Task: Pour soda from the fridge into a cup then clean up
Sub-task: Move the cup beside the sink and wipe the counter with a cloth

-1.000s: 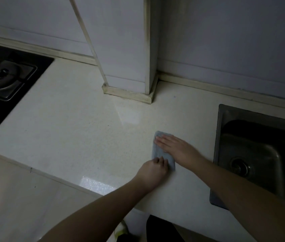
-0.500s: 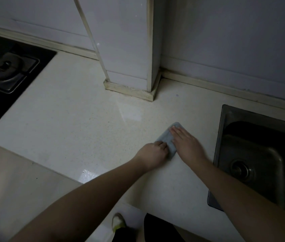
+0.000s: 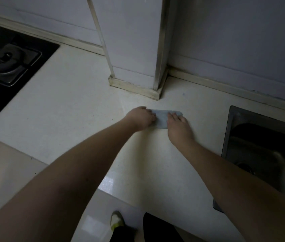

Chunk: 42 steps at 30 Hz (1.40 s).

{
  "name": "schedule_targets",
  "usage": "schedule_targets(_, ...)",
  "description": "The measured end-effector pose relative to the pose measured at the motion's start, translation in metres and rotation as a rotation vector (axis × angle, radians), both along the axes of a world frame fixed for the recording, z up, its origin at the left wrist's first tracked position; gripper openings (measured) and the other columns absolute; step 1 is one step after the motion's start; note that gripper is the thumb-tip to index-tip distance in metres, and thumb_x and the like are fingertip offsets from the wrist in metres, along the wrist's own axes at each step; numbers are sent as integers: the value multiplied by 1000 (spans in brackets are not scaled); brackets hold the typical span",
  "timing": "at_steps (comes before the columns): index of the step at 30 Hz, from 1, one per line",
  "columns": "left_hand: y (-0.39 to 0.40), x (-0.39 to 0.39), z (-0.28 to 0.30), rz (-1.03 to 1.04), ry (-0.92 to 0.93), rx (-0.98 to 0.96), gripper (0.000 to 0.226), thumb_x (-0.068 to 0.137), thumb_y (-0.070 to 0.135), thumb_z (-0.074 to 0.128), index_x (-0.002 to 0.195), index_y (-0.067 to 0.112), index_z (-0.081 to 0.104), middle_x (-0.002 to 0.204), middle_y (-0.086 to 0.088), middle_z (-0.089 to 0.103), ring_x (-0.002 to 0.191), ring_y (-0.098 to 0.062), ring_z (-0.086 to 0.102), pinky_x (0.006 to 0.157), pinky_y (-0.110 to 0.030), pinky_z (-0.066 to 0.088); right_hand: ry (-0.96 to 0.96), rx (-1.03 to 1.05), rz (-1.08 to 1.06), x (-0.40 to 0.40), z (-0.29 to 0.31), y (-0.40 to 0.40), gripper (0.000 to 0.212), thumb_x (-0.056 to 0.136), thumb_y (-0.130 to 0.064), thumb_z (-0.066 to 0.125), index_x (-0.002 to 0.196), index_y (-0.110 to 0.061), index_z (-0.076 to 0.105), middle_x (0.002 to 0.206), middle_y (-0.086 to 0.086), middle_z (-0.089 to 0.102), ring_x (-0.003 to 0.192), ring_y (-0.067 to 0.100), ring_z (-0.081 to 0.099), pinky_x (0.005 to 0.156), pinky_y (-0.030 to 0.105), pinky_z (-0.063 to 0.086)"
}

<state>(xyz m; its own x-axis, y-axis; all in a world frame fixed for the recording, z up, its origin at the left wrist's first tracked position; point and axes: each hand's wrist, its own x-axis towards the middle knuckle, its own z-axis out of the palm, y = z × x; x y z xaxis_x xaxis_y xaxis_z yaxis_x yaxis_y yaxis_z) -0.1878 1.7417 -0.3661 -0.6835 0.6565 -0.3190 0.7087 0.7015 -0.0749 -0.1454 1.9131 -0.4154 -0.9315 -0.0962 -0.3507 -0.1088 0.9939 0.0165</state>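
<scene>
A small light blue cloth (image 3: pixel 161 118) lies folded flat on the cream countertop (image 3: pixel 71 109), a little in front of the wall's corner post. My left hand (image 3: pixel 141 118) grips the cloth's left end with curled fingers. My right hand (image 3: pixel 178 126) presses flat on its right end, fingers pointing away from me. No cup or soda is in view.
A steel sink (image 3: pixel 260 145) is sunk into the counter on the right. A black gas hob with a burner (image 3: pixel 5 62) sits at the far left. The tiled wall's corner post (image 3: pixel 138 67) juts onto the counter behind the cloth. My shoe (image 3: pixel 116 221) shows on the floor below.
Both hands have slid the cloth away from me toward the corner post. The cloth has turned from lengthwise to lying crosswise between my hands.
</scene>
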Motion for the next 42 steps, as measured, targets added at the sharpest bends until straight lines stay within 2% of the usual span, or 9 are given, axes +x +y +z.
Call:
schedule_targets(7, -69, -15, 0, 263, -239, 136, 44, 102, 23, 39, 145, 27, 42, 156, 1, 32, 140, -22, 34, 116, -35, 22, 63, -155, 7, -11, 3, -45, 69, 93, -9, 45, 152, -12, 10, 157, 9, 20, 142, 29, 21, 116, 36, 22)
schedule_targets(13, -107, 26, -13, 332, -132, 282, 43, 102, 14, 39, 144, 22, 45, 153, -3, 37, 139, -25, 37, 115, -32, 22, 59, -223, 85, -10, 9, -71, 65, 97, -7, 40, 153, -15, 8, 160, 5, 8, 146, 25, 9, 119, 32, 12)
schedule_targets(17, -116, 71, -18, 213, 7, 354, 43, 94, 15, 37, 128, 11, 62, 131, -13, 60, 106, -35, 61, 94, -41, 47, -20, -239, 89, -8, 15, -88, 65, 96, -6, 46, 152, -17, 16, 160, 6, 10, 146, 24, 13, 117, 34, 11)
schedule_targets(20, -120, 109, -24, 143, 44, 375, 48, 84, 20, 33, 111, 10, 71, 109, -13, 69, 73, -32, 62, 68, -36, 54, -50, -182, 165, -1, 15, -94, 47, 97, -30, 43, 143, -23, 37, 150, 9, 33, 132, 30, 39, 109, 45, 33)
schedule_targets(23, -117, 137, -25, 89, 75, 383, 45, 83, 20, 35, 107, 10, 72, 101, -10, 69, 66, -28, 58, 61, -30, 50, 75, -193, 277, 21, 19, -94, 37, 98, -31, 34, 130, -19, 50, 136, 12, 47, 120, 33, 49, 98, 46, 42)
schedule_targets(27, -115, 159, -25, 19, 82, 402, 40, 83, 21, 38, 100, 11, 72, 91, -10, 67, 63, -27, 55, 56, -30, 46, 33, -316, 133, 56, 17, -105, 38, 101, -27, 39, 139, -23, 45, 147, 7, 39, 128, 28, 45, 108, 42, 35)
schedule_targets(33, -105, 195, -24, -43, 94, 511, 25, 91, 21, 49, 100, 7, 68, 92, -10, 62, 82, -28, 59, 74, -32, 48, -22, -452, -26, 107, 12, -88, 51, 101, -20, 40, 150, -20, 26, 158, 4, 20, 142, 23, 26, 117, 38, 22)
schedule_targets(37, -91, 216, -28, -43, -29, 446, 43, 97, 28, 34, 124, 7, 61, 128, -15, 59, 114, -30, 57, 93, -30, 44, -12, -491, -33, 134, 6, -73, 52, 101, -16, 42, 150, -21, 26, 158, 6, 19, 143, 20, 23, 118, 29, 16)
schedule_targets(42, -74, 232, -24, -150, -62, 354, 44, 81, 19, 39, 103, 4, 74, 108, -21, 69, 98, -34, 68, 76, -41, 59, -56, -635, -36, 157, 6, -49, 47, 100, -16, 35, 146, -24, 35, 156, -4, 25, 145, 11, 15, 114, 18, 5)
